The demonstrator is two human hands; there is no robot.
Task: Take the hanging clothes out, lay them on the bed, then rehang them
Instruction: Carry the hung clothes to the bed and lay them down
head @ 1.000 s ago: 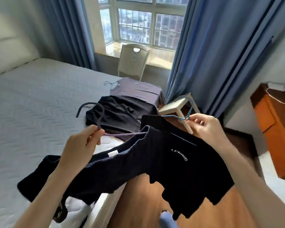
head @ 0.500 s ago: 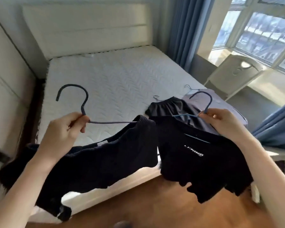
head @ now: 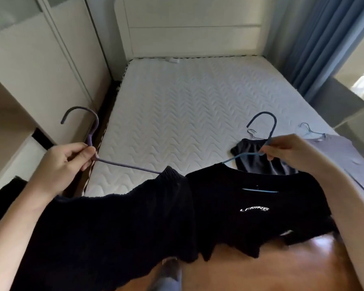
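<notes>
My left hand point(head: 66, 162) grips a purple hanger point(head: 93, 135) at the base of its hook, and a black garment point(head: 114, 227) hangs from it over the floor. My right hand point(head: 290, 152) pinches a blue hanger point(head: 269, 131) that carries a black T-shirt with a white logo point(head: 254, 208). Both garments hang in the air at the foot of the white bed point(head: 187, 112). On the bed's right side lie dark shorts point(head: 254, 154) and a lilac garment point(head: 340, 152), each on its own wire hanger.
A white wardrobe point(head: 40, 59) stands to the left of the bed, with a dark gap between them. Blue curtains point(head: 315, 38) hang at the right by the window. Below the garments shows wooden floor point(head: 261, 274) and my foot.
My view has swung left, from the window and chair toward the headboard and wardrobe. Both hands keep their hangers, and the two black garments have travelled with them.
</notes>
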